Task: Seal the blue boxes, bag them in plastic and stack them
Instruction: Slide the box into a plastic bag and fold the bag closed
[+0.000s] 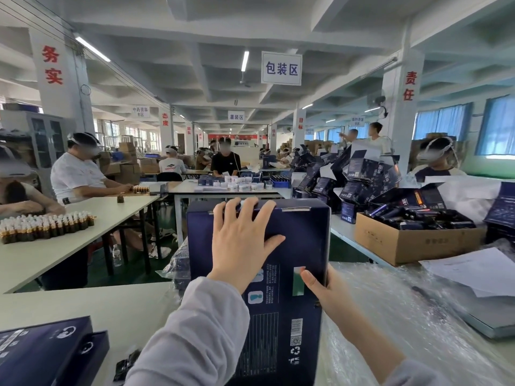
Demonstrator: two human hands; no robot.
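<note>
As your left hand (pixel 239 246) presses flat on the near-to-far box (pixel 301 240), your right hand (pixel 324 292) grips its right edge.

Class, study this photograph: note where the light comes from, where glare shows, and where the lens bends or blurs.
Head view: ceiling tube lights give even light; in the same head view, white glare streaks the plastic film at right; the head view's wide lens bows the pillar and beams near the edges; the blue box is sharp, distant workers look soft.
</note>
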